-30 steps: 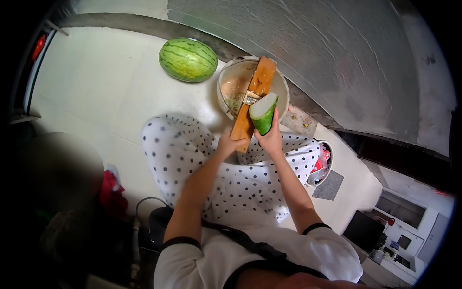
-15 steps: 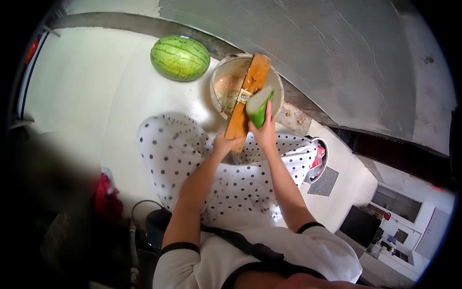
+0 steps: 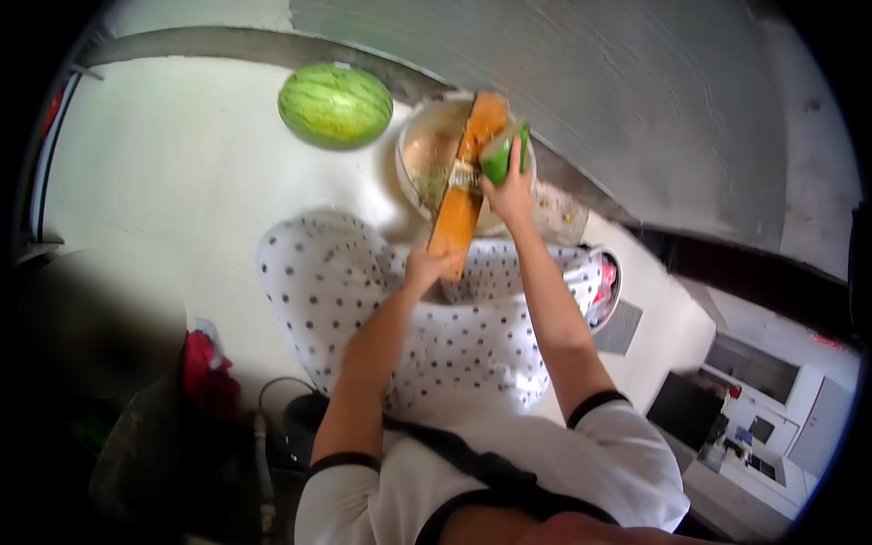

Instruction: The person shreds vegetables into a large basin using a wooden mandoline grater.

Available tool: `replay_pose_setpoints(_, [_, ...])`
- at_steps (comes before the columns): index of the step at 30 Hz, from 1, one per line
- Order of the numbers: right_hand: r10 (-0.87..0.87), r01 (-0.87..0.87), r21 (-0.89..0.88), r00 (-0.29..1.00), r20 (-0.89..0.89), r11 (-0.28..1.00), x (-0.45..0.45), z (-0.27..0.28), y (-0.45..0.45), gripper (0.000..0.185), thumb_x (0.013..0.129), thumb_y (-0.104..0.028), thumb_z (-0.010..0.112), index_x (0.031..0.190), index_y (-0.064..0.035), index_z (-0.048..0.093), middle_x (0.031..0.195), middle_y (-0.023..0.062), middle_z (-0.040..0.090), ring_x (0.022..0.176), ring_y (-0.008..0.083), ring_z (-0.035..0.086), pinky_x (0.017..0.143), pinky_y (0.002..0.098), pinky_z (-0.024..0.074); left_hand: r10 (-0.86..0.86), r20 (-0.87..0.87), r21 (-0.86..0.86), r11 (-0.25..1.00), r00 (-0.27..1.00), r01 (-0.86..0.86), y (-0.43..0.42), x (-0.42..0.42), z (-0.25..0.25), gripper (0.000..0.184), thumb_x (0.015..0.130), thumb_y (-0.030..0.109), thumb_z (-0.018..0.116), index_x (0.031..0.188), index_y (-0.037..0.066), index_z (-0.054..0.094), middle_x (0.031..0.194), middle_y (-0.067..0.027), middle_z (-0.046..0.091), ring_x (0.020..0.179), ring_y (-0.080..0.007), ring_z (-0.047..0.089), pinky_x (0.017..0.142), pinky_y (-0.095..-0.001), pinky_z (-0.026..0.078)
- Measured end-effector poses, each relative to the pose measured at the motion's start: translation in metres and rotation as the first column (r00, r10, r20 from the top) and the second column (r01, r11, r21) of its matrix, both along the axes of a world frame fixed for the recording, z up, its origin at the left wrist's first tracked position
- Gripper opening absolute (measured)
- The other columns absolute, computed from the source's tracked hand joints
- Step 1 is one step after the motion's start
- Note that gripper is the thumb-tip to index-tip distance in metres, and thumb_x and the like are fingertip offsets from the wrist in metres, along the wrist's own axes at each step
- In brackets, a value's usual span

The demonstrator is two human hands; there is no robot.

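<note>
A wooden grater board [image 3: 457, 221] with a metal blade set in its middle slants across the mouth of a pale bucket [image 3: 401, 163]. My left hand [image 3: 430, 269] is closed round the board's near end. In my right hand [image 3: 510, 198] is a cut piece of green-skinned gourd [image 3: 496, 163] with a pale cut face; its exact kind is unclear. The gourd sits against the board's upper right part, beyond the blade, though contact is hard to judge. Greenish shreds [image 3: 432, 186] lie inside the bucket.
A watermelon [image 3: 336, 105] rests on the floor left of the bucket. My knees in dotted trousers [image 3: 313, 272] flank the work. A bin with wrappers [image 3: 607, 282] stands at right. A grey wall [image 3: 636, 118] rises behind the bucket.
My right hand has pushed the gourd away from me, up along the board and past the blade. My left hand still grips the board's near end.
</note>
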State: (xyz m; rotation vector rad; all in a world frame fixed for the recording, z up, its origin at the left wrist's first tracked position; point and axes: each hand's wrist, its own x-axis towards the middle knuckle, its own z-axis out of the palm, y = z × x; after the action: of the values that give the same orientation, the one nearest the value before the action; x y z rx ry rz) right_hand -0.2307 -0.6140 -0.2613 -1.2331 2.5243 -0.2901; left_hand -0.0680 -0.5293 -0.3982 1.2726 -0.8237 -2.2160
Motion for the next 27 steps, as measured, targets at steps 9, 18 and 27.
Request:
replay_pose_setpoints(9, [0.056,-0.055,0.025,0.997,-0.059,0.998,0.002,-0.005,0.015,0.096,0.07,-0.027,0.069,0.139,-0.0306,0.003,0.107,0.0295,0.042,0.082,0.0448,0.056,0.067,0.0461,0.0487,-0.078,0.104,-0.072,0.994,0.992,0.086,-0.006,0.002,0.011,0.04,0.064,0.018,0.075,0.098,0.003,0.061,0.087,-0.0077,0.065,0.078,-0.0151,0.062,0.071,-0.0281,0.047])
replay_pose_setpoints(18, [0.11,-0.106,0.065,0.992,-0.061,0.992,-0.004,-0.008,-0.002,0.097,0.069,-0.024,0.069,0.139,-0.0338,0.003,0.12,0.0332,0.033,0.084,0.0464,0.057,0.067,0.0449,0.0515,-0.051,0.109,-0.082,0.995,0.993,0.06,0.0,0.001,0.01,0.039,0.065,0.016,0.074,0.1,0.003,0.061,0.089,-0.0067,0.065,0.079,-0.0143,0.061,0.073,-0.0274,0.047])
replay_pose_setpoints(27, [0.186,-0.177,0.1,0.979,-0.082,0.979,0.005,-0.015,0.008,0.097,0.067,-0.021,0.071,0.14,-0.0306,0.006,0.114,0.0313,0.037,0.077,0.043,0.059,0.061,0.0405,0.052,-0.129,0.185,-0.036,0.99,0.974,0.138,-0.014,0.002,0.027,0.04,0.066,0.018,0.075,0.098,0.0,0.06,0.088,-0.005,0.064,0.076,-0.0132,0.061,0.072,-0.0256,0.048])
